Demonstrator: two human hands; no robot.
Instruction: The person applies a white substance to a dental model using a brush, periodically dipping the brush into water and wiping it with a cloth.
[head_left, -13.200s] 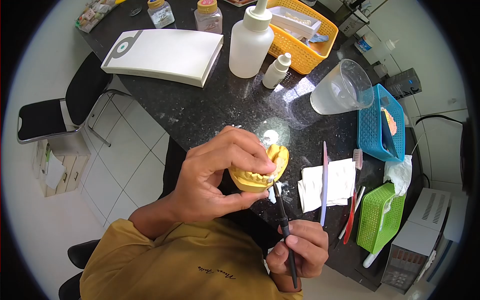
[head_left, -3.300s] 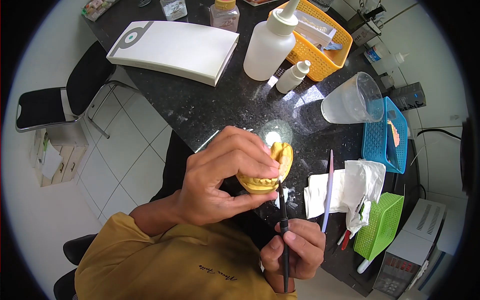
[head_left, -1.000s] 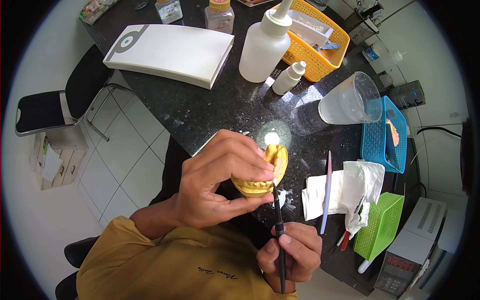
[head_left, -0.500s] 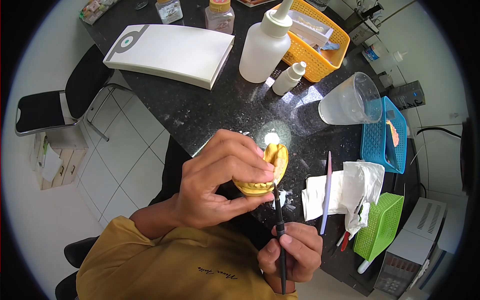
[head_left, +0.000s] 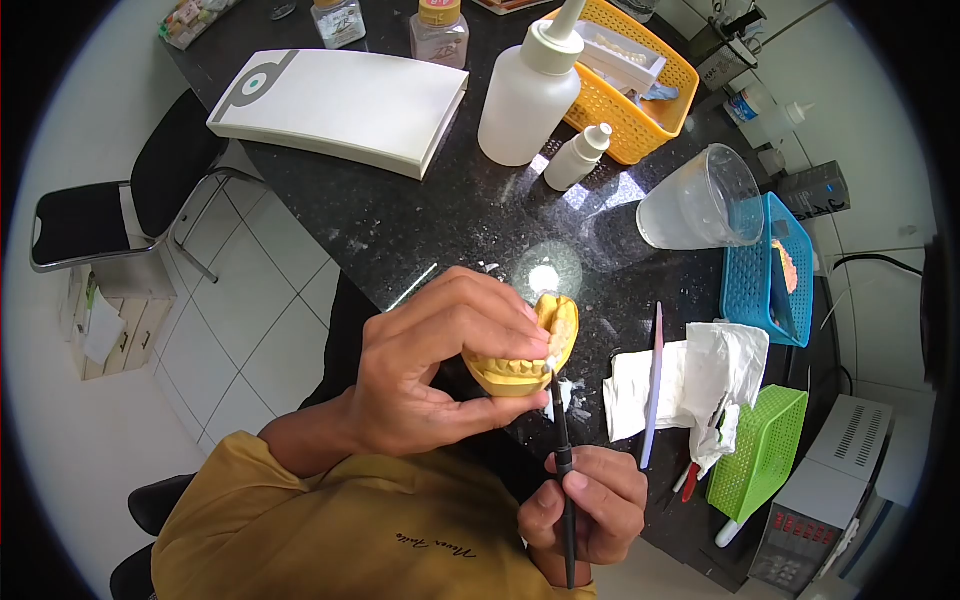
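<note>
Yellow dental model [head_left: 508, 379] sits clamped between the fingers and thumb of our left hand [head_left: 425, 375], and the black tool [head_left: 561, 420], pinched by our right hand [head_left: 590, 505], its tip beyond those fingertips, could skid and scratch if either grip slackened.

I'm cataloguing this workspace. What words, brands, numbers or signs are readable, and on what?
"Never", then an unclear second word: mustard-yellow cloth shirt.
Grey sign with a teal dot: thick white rectangular book.
Too small or blurred: left clear plastic jar, right clear plastic jar, blue-labelled bottle, dark rectangular box, dark square holder, grey metal machine's red display.
</note>
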